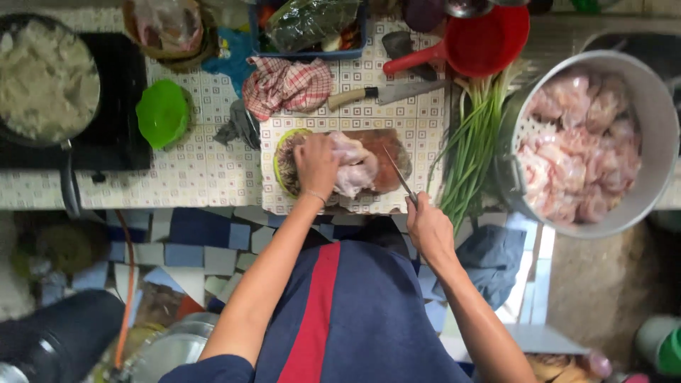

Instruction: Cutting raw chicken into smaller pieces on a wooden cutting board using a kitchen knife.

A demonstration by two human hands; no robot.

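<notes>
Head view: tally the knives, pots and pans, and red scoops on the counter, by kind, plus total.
Knives: 2, one in the right hand with its blade at the raw chicken held by the left hand, one spare knife lying behind the board.
Pots and pans: 2, big pot of chicken pieces, pan of rice.
Red scoops: 1.
Total: 5

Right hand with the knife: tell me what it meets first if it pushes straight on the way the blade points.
The right hand aims the knife up and left, so it would likely meet the raw chicken on the wooden cutting board first; depth is unclear.
</notes>
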